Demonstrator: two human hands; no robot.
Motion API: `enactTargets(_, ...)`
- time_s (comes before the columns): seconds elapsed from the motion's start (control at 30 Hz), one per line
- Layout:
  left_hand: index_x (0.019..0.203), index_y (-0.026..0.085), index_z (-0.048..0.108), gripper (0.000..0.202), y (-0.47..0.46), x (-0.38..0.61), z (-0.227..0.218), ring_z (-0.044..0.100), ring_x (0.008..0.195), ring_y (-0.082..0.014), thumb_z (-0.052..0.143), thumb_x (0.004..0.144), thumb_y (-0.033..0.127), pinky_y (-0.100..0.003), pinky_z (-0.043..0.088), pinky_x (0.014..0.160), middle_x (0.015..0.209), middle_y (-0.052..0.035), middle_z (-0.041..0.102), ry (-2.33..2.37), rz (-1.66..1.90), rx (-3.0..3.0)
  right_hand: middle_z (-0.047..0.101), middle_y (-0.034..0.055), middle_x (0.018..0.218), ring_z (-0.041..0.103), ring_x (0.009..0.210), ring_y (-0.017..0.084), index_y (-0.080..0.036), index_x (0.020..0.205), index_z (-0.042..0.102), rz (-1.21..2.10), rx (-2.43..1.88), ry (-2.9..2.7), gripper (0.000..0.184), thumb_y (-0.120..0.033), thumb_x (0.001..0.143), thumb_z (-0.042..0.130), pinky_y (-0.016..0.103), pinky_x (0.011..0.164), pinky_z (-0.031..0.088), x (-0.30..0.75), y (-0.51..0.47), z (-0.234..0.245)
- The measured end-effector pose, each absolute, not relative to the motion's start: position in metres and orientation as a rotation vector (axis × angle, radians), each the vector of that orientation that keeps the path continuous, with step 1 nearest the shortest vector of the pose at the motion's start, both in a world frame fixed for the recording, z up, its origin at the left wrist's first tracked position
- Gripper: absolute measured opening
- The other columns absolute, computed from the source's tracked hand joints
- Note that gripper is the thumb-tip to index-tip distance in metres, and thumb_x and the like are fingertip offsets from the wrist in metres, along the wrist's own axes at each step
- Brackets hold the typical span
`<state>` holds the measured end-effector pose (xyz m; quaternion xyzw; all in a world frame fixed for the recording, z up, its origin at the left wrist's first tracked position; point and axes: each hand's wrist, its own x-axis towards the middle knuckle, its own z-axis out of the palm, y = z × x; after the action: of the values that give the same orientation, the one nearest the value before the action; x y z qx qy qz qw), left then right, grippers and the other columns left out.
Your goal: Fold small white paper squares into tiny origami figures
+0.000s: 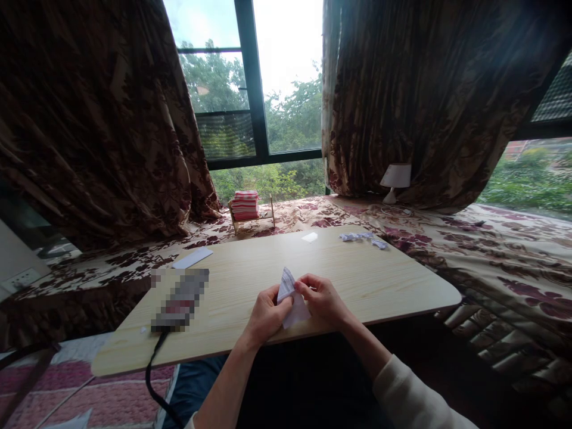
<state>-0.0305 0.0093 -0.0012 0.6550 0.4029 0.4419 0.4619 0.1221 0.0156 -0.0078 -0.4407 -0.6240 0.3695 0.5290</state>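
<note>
Between my two hands is a partly folded sheet of paper (pixel 289 298), pale with a pointed, lined top and a plain lower part. My left hand (pixel 267 314) grips its left side, thumb across the front. At its right edge, the fingers of my right hand (pixel 322 296) pinch the paper near the middle. Both hands are just above the front edge of the light wood table (pixel 357 286). On the table's far right corner lie several small folded paper pieces (pixel 363 238). A small white paper piece (pixel 310 237) rests near the far edge.
A blurred-out dark object (pixel 179 304) with a black cable (pixel 154 369) lies at the table's left. Behind it is a white rectangular pad (pixel 193 257). On the cloth-covered ledge stand a small rack (pixel 252 217) with folded red-and-white cloths (pixel 245 204) and a lamp (pixel 395 177).
</note>
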Motion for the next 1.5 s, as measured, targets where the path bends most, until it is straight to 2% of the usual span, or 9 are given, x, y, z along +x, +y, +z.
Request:
enactTargets(0.17,0.070,0.013,0.059,0.016,0.010,-0.031,-0.003,0.044,0.055,-0.0100,0.060,0.073,0.029,-0.020,0.033,0.049,0.063,0.0007,0.054,0.975,1.083,1.601,0.058,0.0000,0.061,0.050,0.056,0.012,-0.015,0.067,0.060,0.888,-1.055,-1.480,0.029,-0.042,0.076,0.055,0.024,0.054,0.041,0.121,0.015,-0.007)
enactTargets(0.33,0.070,0.013,0.059,0.025,0.008,-0.031,0.001,0.045,0.058,-0.0107,0.059,0.077,0.037,-0.021,0.034,0.051,0.064,0.0005,0.053,0.962,1.085,1.600,0.054,-0.0014,0.056,0.045,0.051,0.011,-0.016,0.066,0.059,0.894,-1.072,-1.471,0.029,-0.043,0.076,0.055,0.023,0.049,0.037,0.121,0.014,-0.007)
enactTargets(0.5,0.069,0.013,0.058,0.032,0.009,-0.033,0.001,0.042,0.056,-0.0101,0.057,0.080,0.043,-0.021,0.033,0.050,0.063,0.0010,0.051,0.977,1.088,1.610,0.057,-0.0005,0.060,0.047,0.053,0.011,-0.015,0.067,0.060,0.886,-1.070,-1.475,0.028,-0.042,0.076,0.056,0.024,0.051,0.038,0.121,0.014,-0.007)
enactTargets(0.7,0.066,0.013,0.058,0.034,0.012,-0.034,-0.004,0.040,0.054,-0.0097,0.058,0.078,0.044,-0.021,0.030,0.049,0.059,0.0020,0.049,1.002,1.107,1.606,0.058,-0.0002,0.061,0.050,0.057,0.012,-0.015,0.066,0.061,0.880,-1.067,-1.468,0.028,-0.041,0.074,0.058,0.024,0.054,0.040,0.120,0.017,-0.010)
enactTargets(0.87,0.069,0.013,0.061,0.032,0.013,-0.035,-0.008,0.041,0.053,-0.0100,0.057,0.078,0.044,-0.021,0.030,0.049,0.059,0.0021,0.050,1.010,1.123,1.605,0.060,0.0009,0.068,0.052,0.061,0.013,-0.016,0.075,0.063,0.891,-1.052,-1.441,0.032,-0.045,0.081,0.051,0.024,0.056,0.042,0.120,0.019,-0.010)
enactTargets(1.1,0.066,0.012,0.061,0.031,0.012,-0.032,-0.004,0.038,0.055,-0.0100,0.057,0.079,0.040,-0.021,0.029,0.050,0.058,0.0017,0.048,1.023,1.096,1.656,0.060,-0.0001,0.064,0.050,0.060,0.012,-0.015,0.070,0.063,0.933,-0.987,-1.476,0.027,-0.041,0.076,0.062,0.023,0.056,0.040,0.120,0.017,-0.013)
enactTargets(1.37,0.064,0.012,0.061,0.033,0.012,-0.030,-0.002,0.036,0.054,-0.0098,0.056,0.079,0.041,-0.022,0.027,0.048,0.056,0.0014,0.046,1.031,1.072,1.687,0.052,-0.0020,0.057,0.046,0.055,0.011,-0.016,0.065,0.059,0.914,-0.962,-1.376,0.033,-0.041,0.083,0.050,0.023,0.053,0.038,0.123,0.018,-0.007)
enactTargets(1.43,0.065,0.012,0.063,0.033,0.010,-0.030,0.001,0.038,0.054,-0.0105,0.057,0.078,0.042,-0.022,0.028,0.048,0.056,0.0008,0.048,1.017,1.068,1.699,0.055,-0.0011,0.060,0.048,0.057,0.012,-0.015,0.068,0.061,0.928,-0.934,-1.387,0.032,-0.041,0.084,0.049,0.023,0.055,0.040,0.123,0.017,-0.005)
enactTargets(1.5,0.065,0.012,0.063,0.033,0.008,-0.029,0.003,0.040,0.055,-0.0113,0.059,0.077,0.042,-0.022,0.030,0.050,0.057,0.0003,0.050,1.003,1.072,1.713,0.061,0.0008,0.068,0.052,0.063,0.013,-0.015,0.074,0.065,0.952,-0.892,-1.428,0.026,-0.039,0.080,0.058,0.023,0.058,0.041,0.122,0.017,-0.005)
